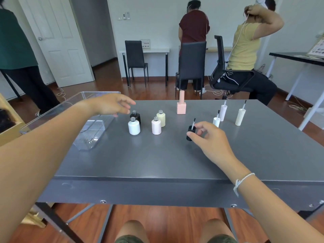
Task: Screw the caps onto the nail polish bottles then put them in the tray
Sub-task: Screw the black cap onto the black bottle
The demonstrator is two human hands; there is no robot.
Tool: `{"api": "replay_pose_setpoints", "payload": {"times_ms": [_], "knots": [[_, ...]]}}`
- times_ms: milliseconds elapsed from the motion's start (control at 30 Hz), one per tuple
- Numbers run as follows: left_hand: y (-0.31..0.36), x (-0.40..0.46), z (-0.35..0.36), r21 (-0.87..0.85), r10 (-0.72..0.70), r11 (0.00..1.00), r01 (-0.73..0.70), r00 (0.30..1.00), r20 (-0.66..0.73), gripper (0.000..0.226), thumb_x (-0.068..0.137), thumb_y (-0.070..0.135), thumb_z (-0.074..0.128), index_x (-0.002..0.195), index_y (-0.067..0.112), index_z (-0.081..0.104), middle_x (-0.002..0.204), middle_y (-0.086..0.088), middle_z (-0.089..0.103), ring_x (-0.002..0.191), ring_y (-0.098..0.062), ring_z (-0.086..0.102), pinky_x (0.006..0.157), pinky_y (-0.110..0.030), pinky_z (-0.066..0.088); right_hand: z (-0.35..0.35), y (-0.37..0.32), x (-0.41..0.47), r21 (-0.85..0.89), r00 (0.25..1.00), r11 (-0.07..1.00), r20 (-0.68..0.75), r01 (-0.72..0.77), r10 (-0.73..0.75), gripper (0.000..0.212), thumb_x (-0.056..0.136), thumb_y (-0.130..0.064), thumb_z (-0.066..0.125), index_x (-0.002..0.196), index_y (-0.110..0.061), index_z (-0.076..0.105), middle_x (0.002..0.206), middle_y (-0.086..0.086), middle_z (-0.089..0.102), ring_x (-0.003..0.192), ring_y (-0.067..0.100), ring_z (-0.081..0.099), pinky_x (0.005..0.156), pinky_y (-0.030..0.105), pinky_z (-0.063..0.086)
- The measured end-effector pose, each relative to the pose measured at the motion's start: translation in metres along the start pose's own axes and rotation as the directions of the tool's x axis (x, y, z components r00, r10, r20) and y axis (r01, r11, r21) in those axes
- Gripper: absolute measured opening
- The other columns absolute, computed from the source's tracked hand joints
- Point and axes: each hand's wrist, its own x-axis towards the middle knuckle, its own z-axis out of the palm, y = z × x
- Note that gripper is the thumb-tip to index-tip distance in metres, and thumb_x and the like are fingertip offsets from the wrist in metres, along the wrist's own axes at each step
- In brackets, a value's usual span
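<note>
Four uncapped bottles stand mid-table: a black bottle (136, 117), a white bottle (134, 126) in front of it, a pale pink bottle (156, 126) and a pale yellow bottle (161, 118). A capped peach square bottle (181, 104) stands farther back. My right hand (209, 137) pinches a black cap (190, 133), brush pointing up. My left hand (114, 105) hovers open just left of the black bottle. Three brush caps stand upside down at the right: a small white cap (216, 121), a tall white cap (223, 112) and a cream cap (240, 116). A clear tray (94, 135) lies at the table's left.
The grey table (157, 158) ends close in front of me. A wooden box (8, 125) sits off the left edge. Three people, black chairs (191, 62) and desks fill the room behind the table.
</note>
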Motion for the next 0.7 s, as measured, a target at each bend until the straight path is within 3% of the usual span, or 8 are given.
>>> {"api": "replay_pose_setpoints", "payload": {"times_ms": [133,333,533,700], "knots": [[-0.008,0.013,0.005,-0.094,-0.038,0.995,0.044,0.997,0.067,0.033,0.088,0.012,0.058,0.118,0.026,0.055,0.117,0.002,0.055,0.103,-0.015,0.056,0.081,-0.028,0.049,0.001,0.001,0.0,0.004,1.0,1.0,0.011,0.029,-0.029,0.025,0.079,-0.029,0.068,0.071,-0.045,0.05,0.069,-0.011,0.052,0.055,-0.01,0.045,0.055,0.003,0.035],[-0.012,0.023,0.009,-0.177,-0.053,0.981,0.075,0.991,0.122,0.025,0.085,0.018,0.063,0.106,0.03,0.061,0.105,0.006,0.064,0.095,-0.013,0.061,0.076,-0.025,0.051,0.001,0.001,0.0,0.029,0.999,0.999,0.006,0.043,-0.043,0.023,0.078,-0.029,0.068,0.069,-0.043,0.052,0.067,-0.01,0.052,0.051,-0.004,0.043,0.053,0.005,0.036],[-0.013,0.031,0.022,-0.281,-0.071,0.956,0.084,0.996,0.058,0.022,0.082,0.011,0.066,0.102,0.022,0.066,0.097,0.004,0.066,0.082,-0.005,0.061,0.057,-0.011,0.052,0.001,0.0,-0.001,0.048,0.999,0.998,0.012,0.047,-0.047,0.023,0.079,-0.028,0.068,0.07,-0.043,0.051,0.067,-0.01,0.052,0.05,-0.003,0.042,0.052,0.005,0.035],[-0.013,0.034,0.025,-0.34,-0.072,0.937,0.081,0.997,0.039,0.019,0.081,0.009,0.067,0.099,0.016,0.067,0.094,0.005,0.066,0.082,-0.004,0.06,0.056,-0.007,0.049,0.0,0.0,0.0,0.041,0.999,0.998,0.023,0.04,-0.041,0.022,0.079,-0.03,0.067,0.07,-0.042,0.052,0.068,-0.009,0.052,0.051,-0.004,0.043,0.051,0.005,0.035]]}}
